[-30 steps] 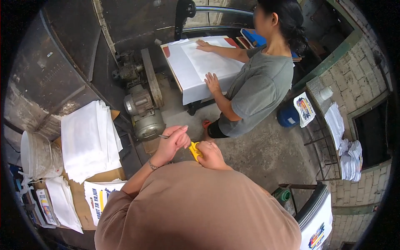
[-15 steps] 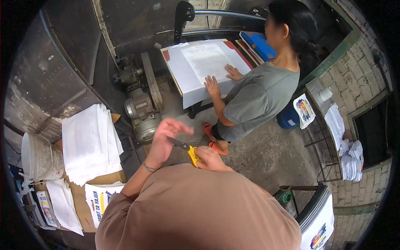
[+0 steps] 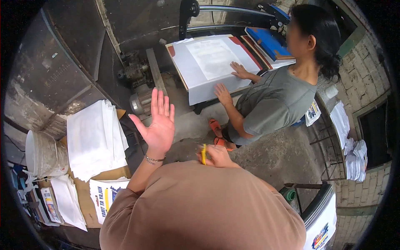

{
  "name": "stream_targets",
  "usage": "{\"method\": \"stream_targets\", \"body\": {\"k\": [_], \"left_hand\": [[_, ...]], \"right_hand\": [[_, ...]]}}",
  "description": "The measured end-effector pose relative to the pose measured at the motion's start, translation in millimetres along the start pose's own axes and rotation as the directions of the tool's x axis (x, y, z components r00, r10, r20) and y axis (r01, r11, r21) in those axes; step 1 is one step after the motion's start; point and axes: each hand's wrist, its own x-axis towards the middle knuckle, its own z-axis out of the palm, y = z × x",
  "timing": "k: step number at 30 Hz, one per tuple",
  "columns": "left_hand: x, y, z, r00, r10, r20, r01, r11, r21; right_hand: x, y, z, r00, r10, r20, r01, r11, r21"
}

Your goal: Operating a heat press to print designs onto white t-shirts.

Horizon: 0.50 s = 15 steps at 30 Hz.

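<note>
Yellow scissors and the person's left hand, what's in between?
Nothing: in the head view, only floor shows between the left hand and the yellow scissors.

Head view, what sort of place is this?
Probably a small print workshop: white sheets and printed sheets lie in piles at the left, and a motor shows beyond the left hand.

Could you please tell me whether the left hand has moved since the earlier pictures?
Yes: the left hand has moved up and leftward in the picture, closer to the grey motor.
</note>
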Motion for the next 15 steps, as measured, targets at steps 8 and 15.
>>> {"method": "stream_targets", "body": {"k": [8,15], "left_hand": [[-0.9,-3.3,2.8,0.999,0.026,0.035,-0.029,0.997,0.077],[-3.5,-2.7,6.6,0.999,0.036,0.024,-0.039,0.991,0.127]], "right_hand": [[3.4,-6.7,-8.1,0.993,-0.027,0.111,0.026,1.0,0.009],[3.8,-8.5,-7.4,0.996,-0.03,0.084,0.029,0.999,0.016]]}}
